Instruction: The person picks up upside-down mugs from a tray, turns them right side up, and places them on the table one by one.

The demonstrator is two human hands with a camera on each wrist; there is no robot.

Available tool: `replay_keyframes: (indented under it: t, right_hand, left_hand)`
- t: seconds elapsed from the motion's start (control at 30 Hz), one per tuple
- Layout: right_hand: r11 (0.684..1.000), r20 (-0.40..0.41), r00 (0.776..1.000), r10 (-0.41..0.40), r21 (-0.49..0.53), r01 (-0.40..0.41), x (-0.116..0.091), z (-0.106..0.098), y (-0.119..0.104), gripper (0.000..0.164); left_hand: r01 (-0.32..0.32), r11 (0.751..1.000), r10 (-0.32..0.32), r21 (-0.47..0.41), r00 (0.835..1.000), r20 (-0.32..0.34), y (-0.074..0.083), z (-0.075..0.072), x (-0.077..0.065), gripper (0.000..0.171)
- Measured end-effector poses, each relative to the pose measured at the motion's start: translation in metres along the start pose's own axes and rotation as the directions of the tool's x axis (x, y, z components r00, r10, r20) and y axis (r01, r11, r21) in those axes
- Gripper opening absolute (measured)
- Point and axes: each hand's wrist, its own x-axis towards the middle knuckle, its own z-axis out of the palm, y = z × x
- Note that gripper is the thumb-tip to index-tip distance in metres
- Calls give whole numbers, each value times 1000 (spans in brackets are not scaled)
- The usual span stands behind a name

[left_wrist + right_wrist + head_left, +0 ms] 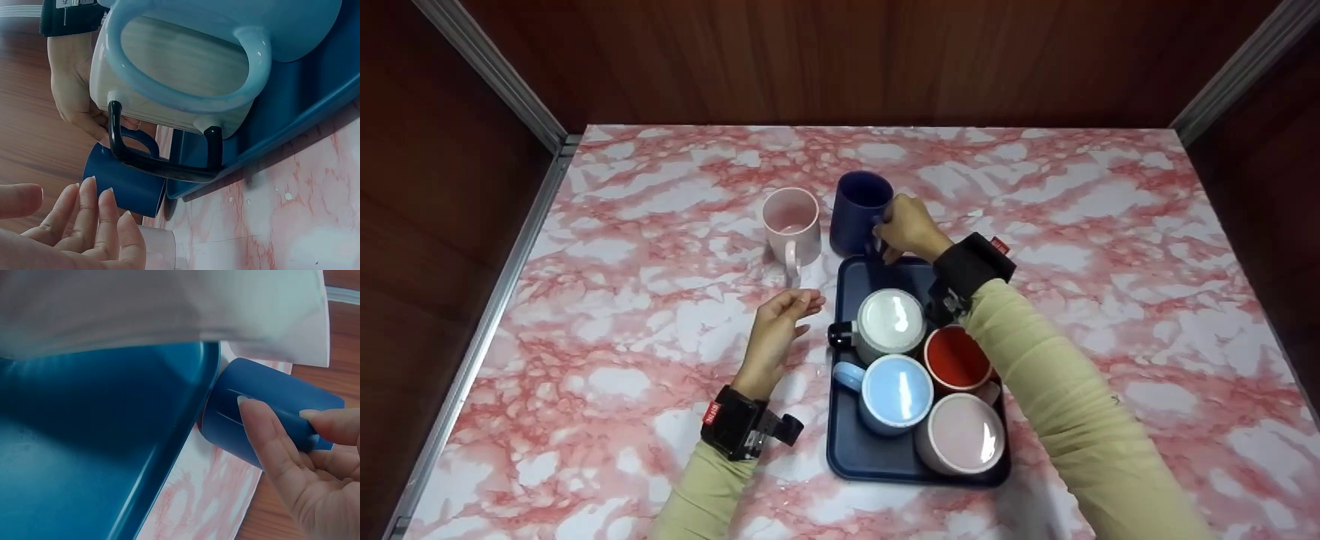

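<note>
My right hand pinches the handle of a dark blue mug, which stands at the far edge of the navy tray. In the right wrist view, thumb and fingers close round the handle of the blue mug. My left hand holds nothing, its fingers loosely extended left of the tray. A pale pink mug stands on the table just beyond that hand, its handle towards me. The left wrist view shows the left hand with fingers spread, apart from the mugs.
On the tray are a white mug with a black handle, a light blue mug, a red-lined mug and a pinkish mug. The marbled table ends at a brown wooden wall.
</note>
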Motion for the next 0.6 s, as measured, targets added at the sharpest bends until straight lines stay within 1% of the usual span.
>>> replay_keyframes:
  t: [0.1,0.27,0.6]
  right_hand:
    - [1000,12,1000,7,-7,-7,1,1,0,19]
    - [999,24,999,33,12,-33,2,2,0,16]
    - [990,72,993,90,101,-97,3,2,1,10]
  left_hand:
    - [2,1000,-2,-2,1000,-1,-1,0,0,25]
    - [-1,1000,1,7,1000,-1,-1,0,0,26]
    - [2,1000,-2,2,1000,2,-3,-2,-1,27]
